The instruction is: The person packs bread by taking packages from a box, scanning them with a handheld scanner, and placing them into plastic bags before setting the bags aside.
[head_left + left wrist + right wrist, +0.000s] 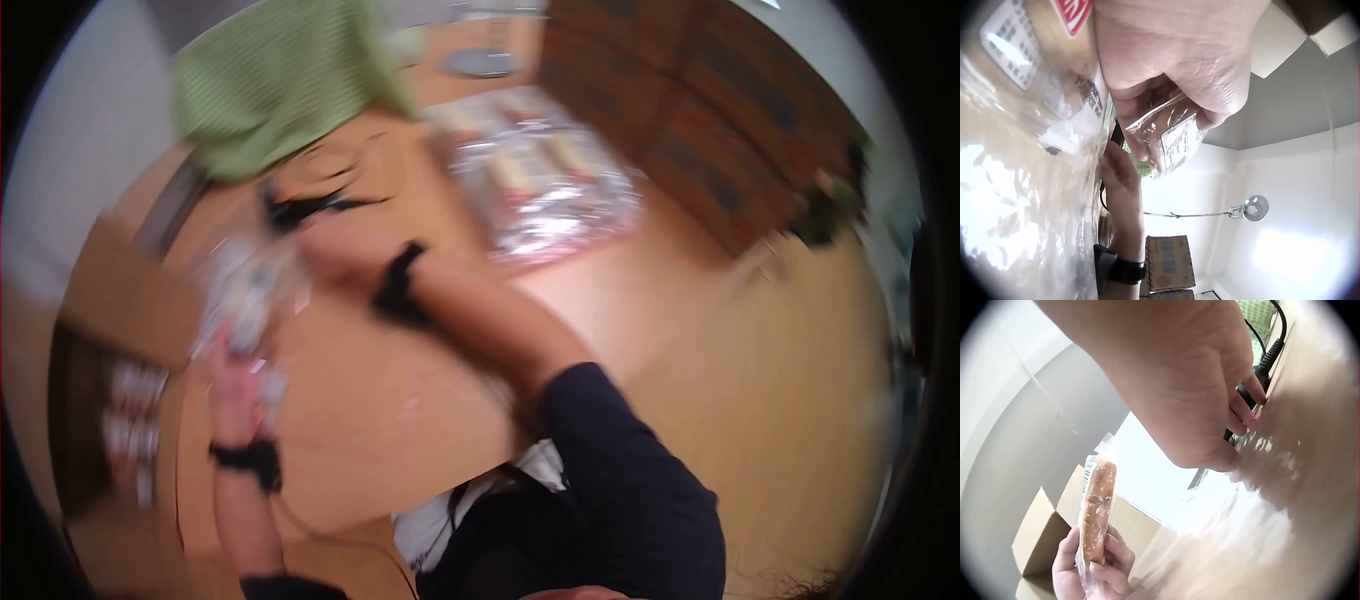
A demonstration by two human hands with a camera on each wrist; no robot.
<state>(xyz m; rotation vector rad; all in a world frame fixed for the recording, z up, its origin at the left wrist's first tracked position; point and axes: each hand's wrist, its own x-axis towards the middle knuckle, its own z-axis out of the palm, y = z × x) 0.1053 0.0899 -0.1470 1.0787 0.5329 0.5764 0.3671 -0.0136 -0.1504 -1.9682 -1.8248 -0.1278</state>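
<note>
A clear-wrapped piece of bread (1099, 512) stands upright in the left hand (1094, 569), pinched between thumb and fingers. In the left wrist view this hand (1179, 56) grips a wrapper with a white printed label (1180, 144). The head view blurs both the left hand (233, 390) and its package (245, 300). Beside a black device with a cable (305, 208) is the right hand (330, 245). Its fingers bend down by shiny clear plastic in the right wrist view, where the hand (1191, 394) hides most of the contact; whether it grips anything cannot be told.
A clear bag with several wrapped items (540, 175) lies on the table (380, 400). Green cloth (280, 85) covers something at the back left. An open cardboard box (120, 290) with packages inside stands at the left. Brown boxes (700, 120) are at the back right.
</note>
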